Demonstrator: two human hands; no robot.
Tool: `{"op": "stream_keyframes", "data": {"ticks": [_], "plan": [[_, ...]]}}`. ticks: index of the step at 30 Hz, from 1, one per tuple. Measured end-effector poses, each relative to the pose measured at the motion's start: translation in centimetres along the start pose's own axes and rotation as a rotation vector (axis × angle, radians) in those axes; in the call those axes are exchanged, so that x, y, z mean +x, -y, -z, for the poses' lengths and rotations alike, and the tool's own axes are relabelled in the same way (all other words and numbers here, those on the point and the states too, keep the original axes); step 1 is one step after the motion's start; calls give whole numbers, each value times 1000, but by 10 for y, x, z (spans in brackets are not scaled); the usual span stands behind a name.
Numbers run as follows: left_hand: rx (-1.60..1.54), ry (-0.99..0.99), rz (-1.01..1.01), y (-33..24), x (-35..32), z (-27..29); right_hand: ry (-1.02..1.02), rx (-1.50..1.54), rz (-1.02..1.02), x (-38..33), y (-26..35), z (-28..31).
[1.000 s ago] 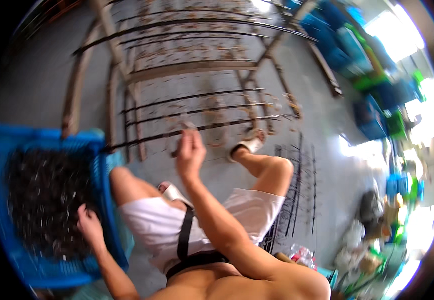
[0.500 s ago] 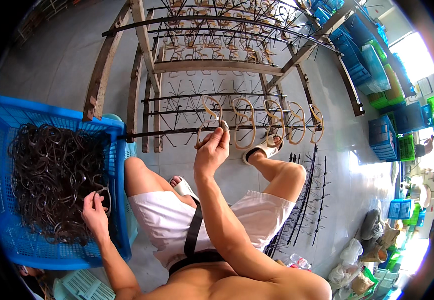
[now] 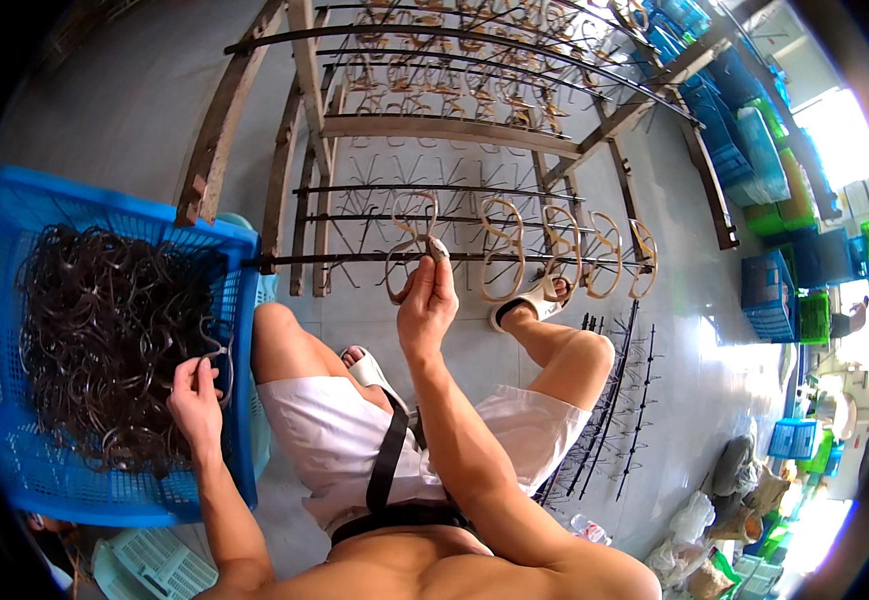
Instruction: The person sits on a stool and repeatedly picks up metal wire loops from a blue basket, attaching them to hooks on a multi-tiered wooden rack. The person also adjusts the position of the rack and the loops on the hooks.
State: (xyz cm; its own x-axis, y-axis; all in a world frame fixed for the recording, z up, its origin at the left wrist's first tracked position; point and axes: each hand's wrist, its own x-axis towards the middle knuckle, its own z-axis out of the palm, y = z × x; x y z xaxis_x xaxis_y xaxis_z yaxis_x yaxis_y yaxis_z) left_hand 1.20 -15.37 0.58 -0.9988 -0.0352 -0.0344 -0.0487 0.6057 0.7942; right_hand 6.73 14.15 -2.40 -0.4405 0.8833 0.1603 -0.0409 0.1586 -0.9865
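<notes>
My right hand (image 3: 428, 305) is raised in front of the rack, its fingertips pinching a thin spectacle frame (image 3: 400, 252) at the dark prong rod (image 3: 355, 259). Whether that frame sits on a prong is hidden by the fingers. Something whitish covers one fingertip. To its right, several tan spectacle frames (image 3: 503, 262) hang upright along the same rod. My left hand (image 3: 196, 400) is over the right side of a blue crate (image 3: 248, 440), its fingers closed on another spectacle frame (image 3: 223, 352). A tangled heap of dark brown spectacle frames (image 3: 110, 340) fills the crate.
A wooden rack (image 3: 445, 130) stands ahead, with more loaded rods on its upper level. Spare pronged rods (image 3: 610, 400) lean by my right knee. Blue and green crates (image 3: 770, 290) are stacked at right; bags (image 3: 690, 520) lie lower right, a pale green basket (image 3: 160, 565) lower left.
The view has shifted a little, so the rack sits further right. My right hand's frame is now farther from the hanging ones. My left hand has raised its frame slightly.
</notes>
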Motion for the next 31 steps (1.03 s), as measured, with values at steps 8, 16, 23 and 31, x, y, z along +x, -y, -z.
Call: {"op": "stream_keyframes", "data": {"ticks": [8,16,23,31], "plan": [[-11,3,-14,-3,-3,-1,-12,-133,58,0,-4,0],[-107,40,-44,-18,-14,4,-10,-197,47,17,6,14],[-448,359,-50,-50,-36,10,196,-454,474,-46,57,29],[-439,220,-430,-77,-50,-36,569,462,-432,-106,54,4]]}}
